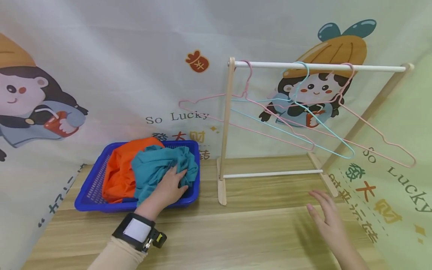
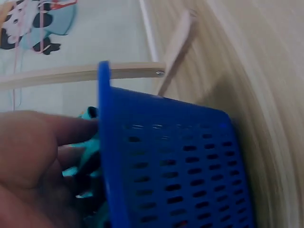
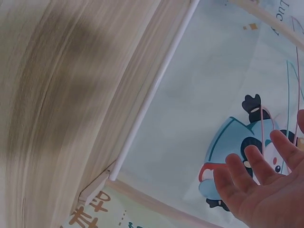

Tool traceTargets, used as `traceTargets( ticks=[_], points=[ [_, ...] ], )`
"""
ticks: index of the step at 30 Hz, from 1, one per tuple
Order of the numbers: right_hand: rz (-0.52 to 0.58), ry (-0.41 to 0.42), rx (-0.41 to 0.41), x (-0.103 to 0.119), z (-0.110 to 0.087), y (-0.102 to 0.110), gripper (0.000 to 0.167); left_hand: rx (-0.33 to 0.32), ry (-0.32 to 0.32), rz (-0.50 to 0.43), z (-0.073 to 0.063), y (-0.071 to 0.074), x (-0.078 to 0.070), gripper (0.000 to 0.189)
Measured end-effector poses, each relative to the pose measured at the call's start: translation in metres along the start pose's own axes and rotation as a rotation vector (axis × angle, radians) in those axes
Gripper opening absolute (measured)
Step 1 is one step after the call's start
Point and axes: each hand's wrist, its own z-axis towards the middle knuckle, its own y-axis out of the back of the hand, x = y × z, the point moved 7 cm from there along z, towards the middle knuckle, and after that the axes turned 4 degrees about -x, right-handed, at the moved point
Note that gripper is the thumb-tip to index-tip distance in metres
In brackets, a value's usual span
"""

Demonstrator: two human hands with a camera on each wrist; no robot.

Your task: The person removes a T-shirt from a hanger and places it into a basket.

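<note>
A teal cloth [image 1: 156, 165], bunched up, lies beside an orange cloth [image 1: 123, 168] in a blue basket [image 1: 81, 193]. My left hand [image 1: 170, 187] rests on the teal cloth with its fingers spread. In the left wrist view the fingers of my left hand [image 2: 38, 161] reach down inside the basket wall [image 2: 175, 156], and their tips are partly hidden in shade. My right hand [image 1: 329, 219] is held over the table at the right, fingers apart and holding nothing. The right wrist view shows that hand [image 3: 266, 190] with its palm turned up.
Right of the basket stands a wooden rack with a white top rail [image 1: 270, 65] and a lower bar [image 1: 273, 174]. From the rail hang a pink hanger [image 1: 216, 122], a blue hanger [image 1: 332, 133] and another pink hanger [image 1: 374, 129]. A printed curtain [image 1: 135, 56] closes off the back.
</note>
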Motion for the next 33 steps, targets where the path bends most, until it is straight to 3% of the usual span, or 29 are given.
traceTargets(
  ticks=[6, 11, 16, 23, 28, 33],
  points=[
    [0.003, 0.009, 0.005, 0.001, -0.001, -0.004, 0.041, 0.054, 0.04, 0.193, -0.005, -0.014, 0.001, 0.049],
    [-0.007, 0.002, 0.019, 0.0, -0.002, -0.007, 0.042, 0.112, 0.057, 0.219, -0.008, -0.021, 0.001, 0.055],
    [-0.005, -0.01, 0.028, -0.001, -0.003, -0.008, 0.041, 0.023, 0.051, 0.126, -0.012, -0.012, -0.002, 0.047],
    [-0.019, -0.01, 0.052, 0.001, -0.003, -0.012, 0.041, -0.144, 0.009, 0.001, -0.024, 0.012, -0.018, 0.037],
    [-0.017, -0.015, 0.071, 0.006, -0.001, -0.013, 0.042, -0.244, -0.098, -0.013, -0.038, 0.032, -0.034, 0.04],
    [-0.035, 0.023, 0.085, 0.017, 0.009, -0.014, 0.043, -0.268, -0.237, 0.003, -0.052, 0.044, -0.048, 0.044]
  ],
)
